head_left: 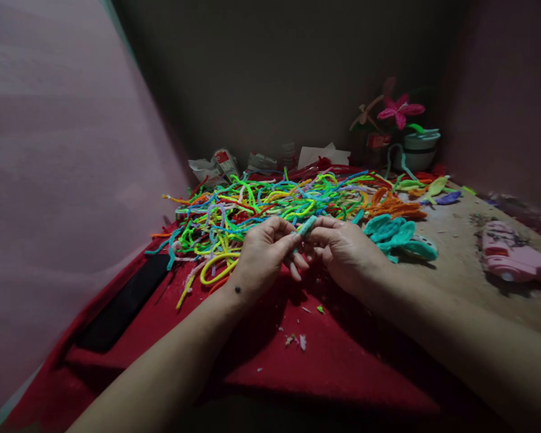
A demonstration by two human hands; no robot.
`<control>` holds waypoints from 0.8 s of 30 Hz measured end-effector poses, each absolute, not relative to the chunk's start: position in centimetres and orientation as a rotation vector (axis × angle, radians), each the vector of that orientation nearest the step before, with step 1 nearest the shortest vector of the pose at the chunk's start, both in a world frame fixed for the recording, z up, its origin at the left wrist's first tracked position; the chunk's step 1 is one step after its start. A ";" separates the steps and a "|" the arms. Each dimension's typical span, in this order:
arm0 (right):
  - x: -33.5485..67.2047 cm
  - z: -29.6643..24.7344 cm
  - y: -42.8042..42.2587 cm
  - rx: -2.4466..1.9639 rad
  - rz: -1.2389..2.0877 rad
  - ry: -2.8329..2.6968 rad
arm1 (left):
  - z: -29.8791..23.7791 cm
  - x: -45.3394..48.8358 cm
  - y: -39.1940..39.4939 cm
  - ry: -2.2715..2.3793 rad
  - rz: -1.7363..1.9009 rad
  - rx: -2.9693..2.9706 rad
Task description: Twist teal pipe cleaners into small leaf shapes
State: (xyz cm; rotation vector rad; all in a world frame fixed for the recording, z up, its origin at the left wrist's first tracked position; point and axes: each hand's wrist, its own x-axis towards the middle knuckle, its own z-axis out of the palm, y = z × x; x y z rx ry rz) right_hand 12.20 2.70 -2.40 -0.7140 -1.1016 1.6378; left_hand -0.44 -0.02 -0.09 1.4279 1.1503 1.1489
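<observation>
Between my two hands is a short, pale turquoise piece of pipe cleaner (307,226), held above the front of the table. My left hand (270,248) pinches its near end with thumb and forefinger, the other fingers curled below. Around its far side close the fingertips of my right hand (342,246). How the piece is bent inside the fingers is hidden. Just behind the hands spreads a tangled heap of colourful pipe cleaners (252,201). Right of my right hand lie turquoise looped petals (390,233), with an orange looped bunch (394,204) beyond them.
A red cloth (324,367) with small fluffy scraps covers the table's front. A black phone-like slab (124,304) lies at left. At right is a pink glue gun (516,258). A pink fuzzy flower (401,111) and a pale pot (419,150) stand at the back.
</observation>
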 end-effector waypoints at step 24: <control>12.6 -2.1 2.8 -0.717 1.630 -1.173 | 0.1 -0.8 0.0 1.086 1.047 1.285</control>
